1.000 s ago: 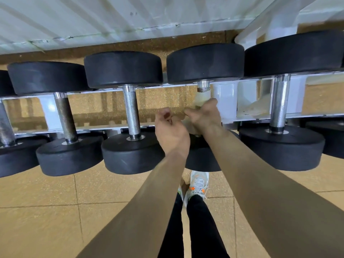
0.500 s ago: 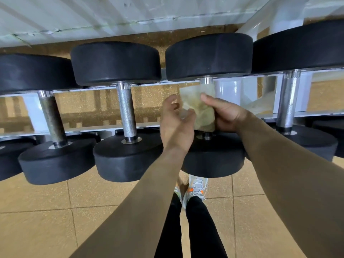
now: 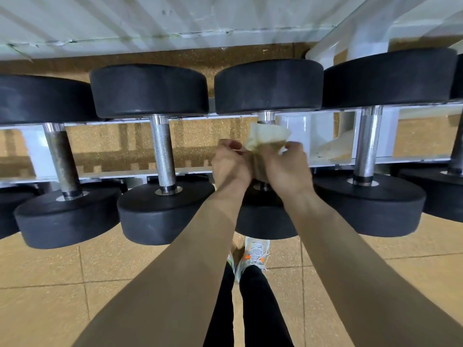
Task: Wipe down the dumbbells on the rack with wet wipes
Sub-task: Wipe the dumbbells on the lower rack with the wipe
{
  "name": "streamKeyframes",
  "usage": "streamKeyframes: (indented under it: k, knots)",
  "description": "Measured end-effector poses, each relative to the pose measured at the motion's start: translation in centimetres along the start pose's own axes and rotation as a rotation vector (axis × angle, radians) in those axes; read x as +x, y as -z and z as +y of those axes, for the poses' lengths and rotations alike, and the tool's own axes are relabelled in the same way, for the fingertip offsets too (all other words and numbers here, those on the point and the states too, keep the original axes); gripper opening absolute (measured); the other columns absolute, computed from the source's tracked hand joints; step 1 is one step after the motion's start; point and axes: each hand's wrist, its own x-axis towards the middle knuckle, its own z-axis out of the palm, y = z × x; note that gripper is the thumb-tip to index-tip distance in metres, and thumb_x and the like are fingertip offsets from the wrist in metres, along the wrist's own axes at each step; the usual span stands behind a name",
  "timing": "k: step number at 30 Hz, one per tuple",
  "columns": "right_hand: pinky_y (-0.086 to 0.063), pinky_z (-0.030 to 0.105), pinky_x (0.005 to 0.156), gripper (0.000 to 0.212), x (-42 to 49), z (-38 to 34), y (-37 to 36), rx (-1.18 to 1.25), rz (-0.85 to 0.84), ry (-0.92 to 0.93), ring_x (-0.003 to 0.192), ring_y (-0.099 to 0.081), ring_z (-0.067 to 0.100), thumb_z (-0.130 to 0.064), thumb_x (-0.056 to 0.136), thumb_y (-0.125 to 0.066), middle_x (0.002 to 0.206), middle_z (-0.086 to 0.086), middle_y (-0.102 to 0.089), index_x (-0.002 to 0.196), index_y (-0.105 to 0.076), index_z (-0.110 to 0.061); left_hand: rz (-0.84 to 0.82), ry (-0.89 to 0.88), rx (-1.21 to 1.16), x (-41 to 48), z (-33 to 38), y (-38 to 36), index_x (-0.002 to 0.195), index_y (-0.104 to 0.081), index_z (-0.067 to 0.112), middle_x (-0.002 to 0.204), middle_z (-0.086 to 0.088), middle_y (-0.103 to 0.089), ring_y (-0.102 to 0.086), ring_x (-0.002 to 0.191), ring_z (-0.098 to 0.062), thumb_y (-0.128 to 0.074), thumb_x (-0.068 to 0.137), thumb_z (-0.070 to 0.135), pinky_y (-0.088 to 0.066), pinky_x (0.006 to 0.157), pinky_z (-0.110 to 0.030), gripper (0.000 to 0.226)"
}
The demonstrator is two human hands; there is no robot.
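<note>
- Left hand [image 3: 231, 164], right hand [image 3: 283, 169]: both pinch wet wipe [image 3: 268, 136], bunched between them, in front of middle dumbbell [image 3: 269, 86] handle.
- Wipe-to-handle contact: hidden, cannot tell.
- Likely risk: loose upper flap skips knurl; soiled wipe smears grime.
- Room: open gap each side, up to left neighbour handle [image 3: 162, 154] and right neighbour handle [image 3: 368, 146].
- Dumbbell heads limit your stroke ends.
- Rack [image 3: 300, 131] near, behind knuckles.

Bare forearms [image 3: 175, 271], black leggings [image 3: 261, 311], pale grey trainers [image 3: 256, 252] with orange accents
</note>
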Motion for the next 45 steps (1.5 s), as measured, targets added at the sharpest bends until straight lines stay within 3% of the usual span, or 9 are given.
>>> streamKeyframes:
  k: [4,12,16,21,25,29,34,39,45]
  knots:
    - [-0.057,0.03,0.067,0.02,1.9,-1.4,-1.4,0.135,-0.225,-0.086,0.08,-0.067,0.024,-0.027,0.084,-0.075,0.082,0.005,-0.068,0.083,-0.062,-0.012,0.11,-0.055,-0.052,-1.0,-1.1,1.7,0.106,-0.06,0.028,0.09,0.019,-0.062,-0.059,0.086,-0.009,-0.062,0.095,0.022,-0.044,0.077,-0.019,0.013]
    - [-0.055,0.029,0.052,0.035,5.4,-2.8,-0.3,0.656,-0.487,-0.055,0.055,-0.067,0.015,-0.017,0.089,-0.076,0.064,0.002,-0.07,0.113,-0.063,0.005,0.142,-0.002,-0.34,-3.7,-3.0,2.7,0.099,-0.063,0.026,0.101,0.004,-0.073,-0.063,0.067,-0.005,-0.058,0.096,0.012,-0.041,0.057,-0.008,0.015]
    - [-0.049,0.026,0.044,0.013,4.1,0.0,0.2,0.236,-0.646,-0.029,0.057,-0.069,0.027,-0.009,0.089,-0.071,0.059,0.01,-0.063,0.084,-0.064,0.0,0.168,0.019,-0.352,-3.7,-2.7,3.2,0.096,-0.061,0.029,0.102,0.003,-0.073,-0.069,0.082,-0.017,-0.058,0.096,0.013,-0.043,0.061,-0.01,0.016]
    - [-0.061,0.038,0.08,0.04,3.8,0.0,-0.4,-0.377,-0.338,-0.018,0.085,-0.072,0.028,-0.032,0.076,-0.082,0.083,0.014,-0.071,0.097,-0.07,0.0,0.103,-0.011,-0.33,-4.4,-1.4,4.0,0.1,-0.059,0.028,0.093,0.007,-0.067,-0.062,0.073,-0.01,-0.057,0.098,0.013,-0.038,0.051,-0.003,0.015]
    - [-0.063,0.054,0.075,0.041,3.4,-2.0,-1.4,0.13,-0.227,-0.142,0.083,-0.075,0.033,-0.017,0.065,-0.086,0.092,0.016,-0.074,0.099,-0.065,-0.006,0.065,-0.097,-0.278,-4.5,-1.5,4.9,0.095,-0.057,0.03,0.086,0.013,-0.061,-0.059,0.072,-0.005,-0.058,0.099,0.012,-0.039,0.056,-0.001,0.017]
    - [-0.058,0.034,0.085,0.027,4.5,-4.4,-1.7,0.265,-0.086,0.008,0.092,-0.07,0.023,-0.02,0.078,-0.083,0.1,0.004,-0.072,0.097,-0.066,-0.012,0.102,-0.151,-0.258,-4.9,-2.5,5.7,0.093,-0.058,0.029,0.089,0.013,-0.062,-0.058,0.071,-0.003,-0.058,0.099,0.015,-0.038,0.058,-0.001,0.015]
    - [-0.045,0.024,0.058,0.031,2.8,-1.1,-0.5,-0.184,-0.31,0.004,0.078,-0.061,0.02,-0.027,0.085,-0.077,0.084,0.002,-0.061,0.096,-0.055,-0.009,0.138,-0.187,-0.236,-5.6,-3.3,6.2,0.092,-0.061,0.029,0.087,0.017,-0.063,-0.068,0.084,-0.018,-0.059,0.096,0.016,-0.053,0.087,-0.029,0.014]
    - [-0.045,0.03,0.071,0.044,2.2,0.4,0.8,-0.403,-0.358,0.14,0.089,-0.058,0.023,-0.038,0.09,-0.072,0.108,0.007,-0.066,0.119,-0.056,-0.009,0.149,-0.2,-0.236,-7.0,-2.7,4.5,0.09,-0.062,0.032,0.097,0.004,-0.071,-0.069,0.096,-0.024,-0.058,0.092,0.02,-0.053,0.097,-0.042,0.013]
    - [-0.047,0.026,0.06,0.009,0.7,2.2,6.5,-0.2,-0.25,0.224,0.076,-0.063,0.022,-0.011,0.095,-0.056,0.082,0.005,-0.065,0.091,-0.064,-0.01,0.062,-0.298,-0.247,-9.8,0.0,0.5,0.108,-0.068,0.019,0.092,0.017,-0.064,-0.058,0.078,0.016,-0.058,0.098,0.013,-0.039,0.075,-0.002,0.016]
